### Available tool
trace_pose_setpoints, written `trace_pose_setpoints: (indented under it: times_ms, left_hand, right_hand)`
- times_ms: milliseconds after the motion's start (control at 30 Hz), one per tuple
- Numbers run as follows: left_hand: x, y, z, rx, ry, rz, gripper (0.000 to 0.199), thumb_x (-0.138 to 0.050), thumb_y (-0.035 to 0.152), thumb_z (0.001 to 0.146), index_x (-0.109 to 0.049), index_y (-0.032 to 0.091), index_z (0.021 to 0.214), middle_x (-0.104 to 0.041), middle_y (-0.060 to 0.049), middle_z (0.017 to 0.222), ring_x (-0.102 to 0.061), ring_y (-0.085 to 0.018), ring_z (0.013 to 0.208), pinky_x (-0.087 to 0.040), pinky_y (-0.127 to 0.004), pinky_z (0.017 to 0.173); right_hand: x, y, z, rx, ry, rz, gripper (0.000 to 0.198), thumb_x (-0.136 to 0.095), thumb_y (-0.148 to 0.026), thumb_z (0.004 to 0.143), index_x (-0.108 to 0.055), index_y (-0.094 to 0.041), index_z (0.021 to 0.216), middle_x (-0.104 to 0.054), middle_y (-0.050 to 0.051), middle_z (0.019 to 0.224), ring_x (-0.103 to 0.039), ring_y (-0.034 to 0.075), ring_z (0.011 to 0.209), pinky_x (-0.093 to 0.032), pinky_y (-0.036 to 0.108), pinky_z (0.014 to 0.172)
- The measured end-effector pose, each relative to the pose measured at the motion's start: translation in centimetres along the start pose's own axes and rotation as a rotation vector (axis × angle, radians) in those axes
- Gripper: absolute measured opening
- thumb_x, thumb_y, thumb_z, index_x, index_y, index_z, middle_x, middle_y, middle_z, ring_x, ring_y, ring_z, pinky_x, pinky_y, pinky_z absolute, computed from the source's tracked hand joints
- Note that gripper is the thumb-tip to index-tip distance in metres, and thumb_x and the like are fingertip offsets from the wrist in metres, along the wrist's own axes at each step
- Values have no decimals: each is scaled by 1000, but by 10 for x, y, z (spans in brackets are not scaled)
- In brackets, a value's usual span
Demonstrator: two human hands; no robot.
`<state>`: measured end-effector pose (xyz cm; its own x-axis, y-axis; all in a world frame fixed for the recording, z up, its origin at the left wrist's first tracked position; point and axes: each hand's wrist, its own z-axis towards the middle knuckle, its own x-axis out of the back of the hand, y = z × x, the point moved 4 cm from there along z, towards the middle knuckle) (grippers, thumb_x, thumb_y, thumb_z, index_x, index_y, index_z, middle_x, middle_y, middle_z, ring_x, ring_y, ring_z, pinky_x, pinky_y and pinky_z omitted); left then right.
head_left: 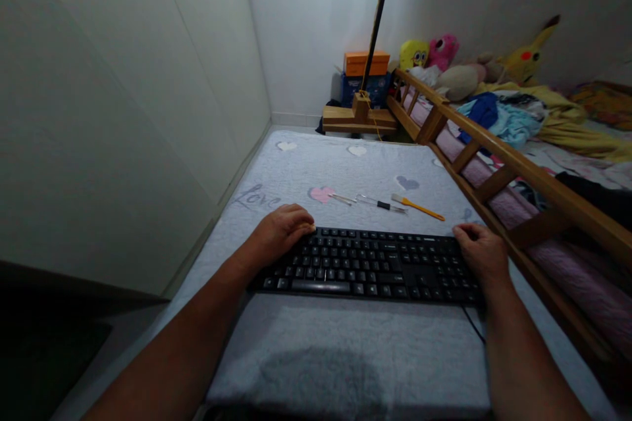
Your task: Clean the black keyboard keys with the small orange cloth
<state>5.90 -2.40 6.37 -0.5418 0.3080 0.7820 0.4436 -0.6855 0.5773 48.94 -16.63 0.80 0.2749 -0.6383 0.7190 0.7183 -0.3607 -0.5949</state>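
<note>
A black computer keyboard (365,266) lies across the light bedding in front of me, its keys facing up. My left hand (285,230) is closed on its far left corner, with thumb and fingers together at the edge. At the opposite end, my right hand (481,250) grips the right edge, thumb and index finger bent near the far corner. Beyond the keyboard lie a yellow-handled brush (419,206), a slim tool with a black grip and wire ends (383,205), and cotton swabs (342,198). A thin cable (474,324) runs from under the keyboard's near right side.
The heart-patterned bed sheet (316,158) spreads under everything. A wooden bed rail (523,171) borders the right side, with clothes and plush toys beyond. White cabinet doors (123,112) stand left. At the back are a wooden stand (359,118) and an orange box (366,63).
</note>
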Motion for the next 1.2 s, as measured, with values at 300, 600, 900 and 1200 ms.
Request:
trace_pose_setpoints:
  times_ms: [300,600,900,1200]
  left_hand:
    - [-3,-8,-1,-7,-53,138,18,-52,21,93,-68,18,87,-66,-7,93,-58,-20,94,-47,-34,86]
    - [19,-27,-8,103,-111,239,17,-53,19,86,-70,17,83,-65,-7,91,-60,-19,89,-46,-31,81]
    - [36,-38,-15,256,-137,272,19,-53,25,84,-71,18,84,-67,-6,92,-63,-18,85,-47,-28,76]
    - [48,-50,-20,280,-11,232,23,-54,33,84,-71,18,86,-69,-6,91,-64,-18,83,-48,-29,75]
  right_hand:
    - [2,-3,0,-22,-16,-10,32,-55,-50,70,-68,-21,74,-70,8,80,-63,25,76,-49,39,81]
    - [3,-5,0,-31,-19,-16,32,-54,-51,69,-67,-22,73,-70,9,81,-65,27,80,-49,40,82]
    - [1,-2,0,-8,-8,7,32,-55,-51,69,-67,-22,72,-72,9,81,-65,27,80,-50,40,84]
    - [2,-2,0,-33,-25,-4,34,-55,-53,69,-68,-21,73,-71,9,79,-64,26,77,-50,41,83]
